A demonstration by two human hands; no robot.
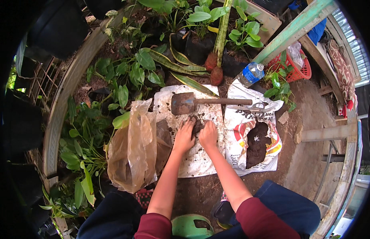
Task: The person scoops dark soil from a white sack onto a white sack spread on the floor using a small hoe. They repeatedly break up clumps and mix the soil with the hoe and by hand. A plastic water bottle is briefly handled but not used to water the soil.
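Over a soil-flecked white sheet (165, 99), my two hands work close together at a small dark clump (198, 126), which may be soil or black plastic; I cannot tell which. My left hand (185, 135) rests on its left side with the fingers stretched out. On the other side my right hand (209, 136) is closed, and what its fingers pinch is hidden. Just beyond them lies a small spade (183, 104) with a dirty metal blade and a wooden handle pointing right. A torn white sack (236, 135) with dark soil (257, 145) showing through its hole lies to the right.
Left of my hands stands a crumpled clear plastic bag (141, 139). A grey scissors-like tool (264, 107) lies on the sack, near a water bottle (250, 74). Leafy plants (133, 71) crowd the far and left sides. A red basket (300, 71) sits far right; a green stool (185, 225) is below me.
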